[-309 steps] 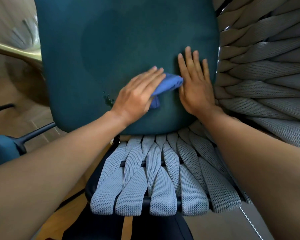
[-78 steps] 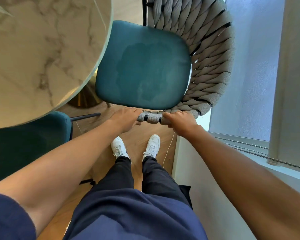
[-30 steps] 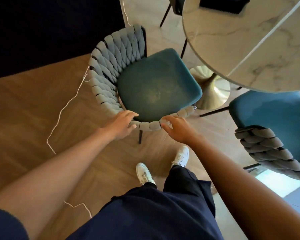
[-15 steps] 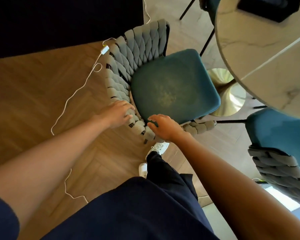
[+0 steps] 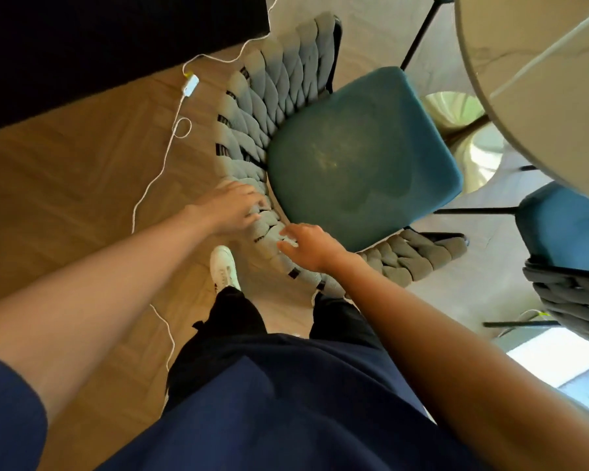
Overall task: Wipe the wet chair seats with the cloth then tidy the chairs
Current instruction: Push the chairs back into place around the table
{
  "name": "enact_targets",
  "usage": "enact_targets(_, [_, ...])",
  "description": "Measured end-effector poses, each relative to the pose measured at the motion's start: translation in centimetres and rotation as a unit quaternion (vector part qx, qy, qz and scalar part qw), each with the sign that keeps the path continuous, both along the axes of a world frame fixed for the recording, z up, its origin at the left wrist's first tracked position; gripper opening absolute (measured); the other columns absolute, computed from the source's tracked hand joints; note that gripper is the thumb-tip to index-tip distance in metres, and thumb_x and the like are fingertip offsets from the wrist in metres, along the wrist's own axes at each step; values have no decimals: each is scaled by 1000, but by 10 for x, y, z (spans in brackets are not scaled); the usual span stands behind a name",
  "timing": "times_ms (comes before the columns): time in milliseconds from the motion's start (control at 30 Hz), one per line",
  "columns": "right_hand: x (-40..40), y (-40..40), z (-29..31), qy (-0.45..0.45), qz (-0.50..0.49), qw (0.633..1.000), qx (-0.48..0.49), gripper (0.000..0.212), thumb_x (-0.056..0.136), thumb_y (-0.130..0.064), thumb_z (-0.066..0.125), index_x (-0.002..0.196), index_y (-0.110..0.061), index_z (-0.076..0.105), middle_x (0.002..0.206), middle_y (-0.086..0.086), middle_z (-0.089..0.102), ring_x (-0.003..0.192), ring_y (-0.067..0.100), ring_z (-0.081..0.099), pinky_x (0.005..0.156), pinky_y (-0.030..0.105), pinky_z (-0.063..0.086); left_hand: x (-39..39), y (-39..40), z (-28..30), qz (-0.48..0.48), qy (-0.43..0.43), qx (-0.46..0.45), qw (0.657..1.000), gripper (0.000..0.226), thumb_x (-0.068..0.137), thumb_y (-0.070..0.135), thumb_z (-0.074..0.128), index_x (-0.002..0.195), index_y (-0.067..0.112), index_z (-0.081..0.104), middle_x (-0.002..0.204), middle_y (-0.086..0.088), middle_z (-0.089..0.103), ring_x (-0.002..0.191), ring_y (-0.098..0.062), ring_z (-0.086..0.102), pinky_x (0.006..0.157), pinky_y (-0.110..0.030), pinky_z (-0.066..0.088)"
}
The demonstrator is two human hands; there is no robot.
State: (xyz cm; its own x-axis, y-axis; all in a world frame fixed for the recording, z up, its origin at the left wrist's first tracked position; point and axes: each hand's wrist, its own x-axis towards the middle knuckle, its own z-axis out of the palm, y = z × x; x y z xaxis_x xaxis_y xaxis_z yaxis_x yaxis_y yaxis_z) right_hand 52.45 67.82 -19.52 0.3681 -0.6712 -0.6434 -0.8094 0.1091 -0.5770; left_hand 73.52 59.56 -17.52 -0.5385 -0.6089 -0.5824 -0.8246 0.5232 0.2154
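Your left hand [image 5: 233, 207] rests on the grey woven-rope backrest [image 5: 262, 107] of the teal-cushioned chair, fingers curled down over the braided straps at the lower part of its curve, just beside the edge of the teal upholstered seat cushion [image 5: 361, 158]. Your right hand [image 5: 308, 246] sits a little further round the same rope rim, nearer to you, palm down with the fingers loosely spread and their tips on the straps; whether it grips the rope or only touches it, you cannot tell from this blurred view. The two hands lie close together but apart, with a few straps between them.

The seat cushion lies just beyond both hands, tilted away toward the round white marble tabletop [image 5: 541, 79] at the upper right, and carries a darker patch in its middle. The brass-coloured table base [image 5: 463, 130] shows between the cushion and the tabletop. A second teal chair [image 5: 565, 229] with a darker grey woven back stands at the right edge, partly under the table.

A thin white cable [image 5: 157, 171] with a small inline box trails across the wooden floor [image 5: 65, 171] to the left of the chair. One white shoe [image 5: 223, 268] stands just below your left hand.
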Motion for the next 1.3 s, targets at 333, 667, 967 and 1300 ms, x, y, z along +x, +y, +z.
enact_targets(333, [110, 9, -16, 55, -271, 961, 16, 60, 91, -55, 61, 136, -16, 52, 135, 8, 59, 120, 27, 57, 101, 44, 48, 62, -74, -20, -391, 41, -40, 919, 64, 89, 37, 63, 148, 33, 41, 144, 6, 52, 132, -19, 47, 119, -39, 26])
enact_targets(667, [147, 22, -19, 233, -310, 920, -62, 51, 92, -46, 65, 136, -25, 49, 131, 1, 62, 119, 29, 58, 95, 43, 43, 54, -102, -43, -479, 43, -59, 875, 62, 95, 34, 61, 151, 36, 35, 138, 4, 57, 122, -23, 56, 106, -38, 39])
enact_targets(967, [128, 14, -25, 276, -296, 909, -96, 41, 96, -38, 63, 131, -21, 51, 124, 2, 67, 115, 27, 62, 91, 41, 47, 30, -120, -60, -509, 72, -62, 855, 60, 102, 21, 50, 156, 33, 29, 144, 2, 54, 127, -25, 53, 108, -41, 39])
enact_targets(1300, [122, 11, -28, 275, -324, 900, -90, 45, 93, -38, 67, 131, -18, 52, 121, 5, 69, 114, 30, 63, 93, 44, 50, 14, -130, -67, -526, 87, -52, 844, 60, 102, 24, 49, 157, 35, 27, 143, 2, 54, 125, -25, 54, 107, -40, 41])
